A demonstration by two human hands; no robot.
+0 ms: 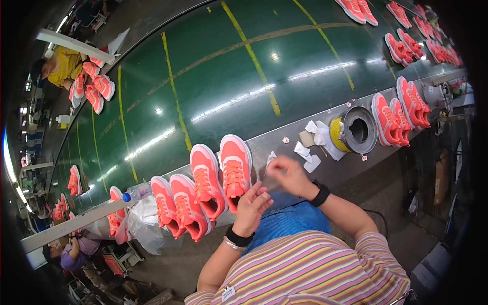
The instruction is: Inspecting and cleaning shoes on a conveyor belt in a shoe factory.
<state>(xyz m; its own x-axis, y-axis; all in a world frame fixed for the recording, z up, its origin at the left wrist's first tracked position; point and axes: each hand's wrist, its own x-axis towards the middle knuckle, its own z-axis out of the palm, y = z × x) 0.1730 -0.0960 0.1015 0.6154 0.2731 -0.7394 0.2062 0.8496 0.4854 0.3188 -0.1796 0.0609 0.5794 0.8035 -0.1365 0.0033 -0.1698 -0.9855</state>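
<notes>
My left hand (pixel 251 207) is closed in a pinch beside the heel of a coral sneaker (pixel 234 170). What its fingertips hold, if anything, is too small to make out. Just right of it and slightly farther away is my right hand (pixel 291 175), its fingers curled and smeared by motion. That sneaker and its mate (pixel 202 175) stand side by side on the metal ledge (pixel 274 145), toes toward the green belt. Another pair of coral sneakers (pixel 184 203) is directly to their left.
Beyond the ledge runs a green conveyor belt (pixel 213 76) with yellow lines. On the ledge are crumpled white papers (pixel 305 152), a metal-rimmed yellow roll (pixel 336 134) and more sneakers (pixel 386 119) at right. A bottle (pixel 138 192) and plastic bag (pixel 147 229) lie left. Co-workers sit at far left.
</notes>
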